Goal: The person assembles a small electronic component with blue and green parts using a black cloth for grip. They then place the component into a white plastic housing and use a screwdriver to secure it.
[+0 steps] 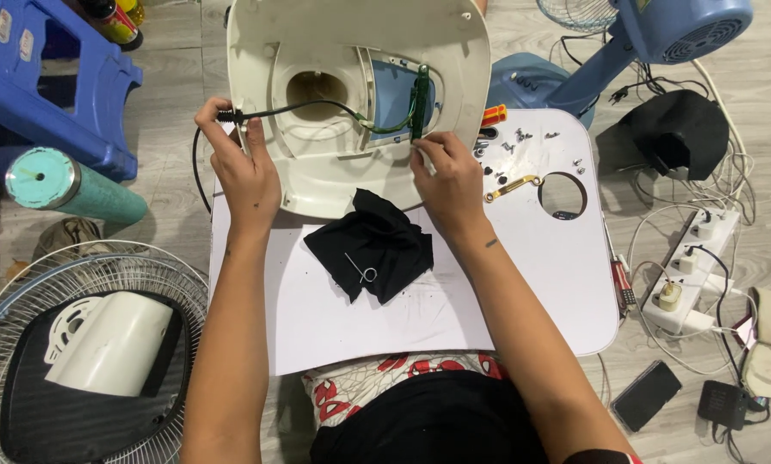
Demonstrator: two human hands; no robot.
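The left hand (246, 167) grips the rim of the cream fan base (351, 51) while the right hand (447, 176) pinches its green circuit board (420, 101), black cloth (373, 243) lying between the wrists.

At my left I see a wire fan guard (24, 292) and a blue stool (50, 77); at my right, a power strip (691, 275) and a phone (646, 395).

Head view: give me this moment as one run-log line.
left hand: grips rim of cream fan base, by black cord | right hand: fingertips at green circuit board | black cloth: on white table
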